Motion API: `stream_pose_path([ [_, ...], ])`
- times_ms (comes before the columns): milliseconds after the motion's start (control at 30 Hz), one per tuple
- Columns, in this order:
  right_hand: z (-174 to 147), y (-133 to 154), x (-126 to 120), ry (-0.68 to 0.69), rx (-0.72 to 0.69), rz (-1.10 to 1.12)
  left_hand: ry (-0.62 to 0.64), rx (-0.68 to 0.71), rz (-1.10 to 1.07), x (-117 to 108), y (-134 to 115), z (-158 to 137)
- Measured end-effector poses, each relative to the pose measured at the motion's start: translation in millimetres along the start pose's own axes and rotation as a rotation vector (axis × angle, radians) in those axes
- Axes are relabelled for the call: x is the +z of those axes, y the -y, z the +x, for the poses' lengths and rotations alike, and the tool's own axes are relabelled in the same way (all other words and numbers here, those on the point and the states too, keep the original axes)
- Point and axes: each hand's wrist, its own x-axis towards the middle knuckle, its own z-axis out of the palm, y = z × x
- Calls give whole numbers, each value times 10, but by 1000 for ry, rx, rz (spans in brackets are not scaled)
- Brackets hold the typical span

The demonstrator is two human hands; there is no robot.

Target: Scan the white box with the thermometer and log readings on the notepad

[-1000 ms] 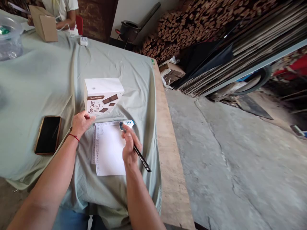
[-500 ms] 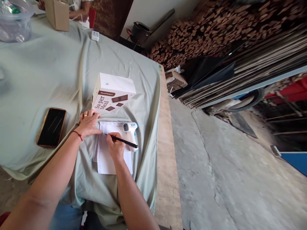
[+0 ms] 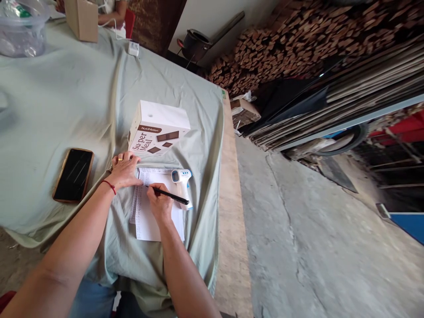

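My right hand is closed around a black pen, its tip down at the notebook page. The open notebook lies on the cloth, with rows of small handwriting along its left side. My left hand lies spread with its thumb at the notebook's upper left edge and its fingertips by the foot of a white box marked "Super Meal". A white and blue infrared thermometer rests on the right part of the page, just beyond the pen.
A dark phone lies left of my left arm on the green tablecloth. Farther back are a clear plastic tub, a cardboard box, a white charger and another person's arm. Bare wood forms the right edge.
The whole view has shifted very slightly. Both hands keep nearly the same place, and the pen stays at about the same spot on the page.
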Motion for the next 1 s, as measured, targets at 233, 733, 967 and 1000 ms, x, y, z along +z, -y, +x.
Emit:
stream_pose_path([
  [233, 0, -2, 9, -26, 28, 22, 61, -24, 75, -65, -54, -28],
  [733, -2, 20, 6, -50, 14, 29, 53, -20, 71, -59, -44, -24],
  [967, 5, 9, 4, -64, 2, 13, 57, -21, 95, -53, -37, -17],
  [1000, 6, 8, 2, -63, -3, 4, 58, -21, 95, -53, -37, -16],
])
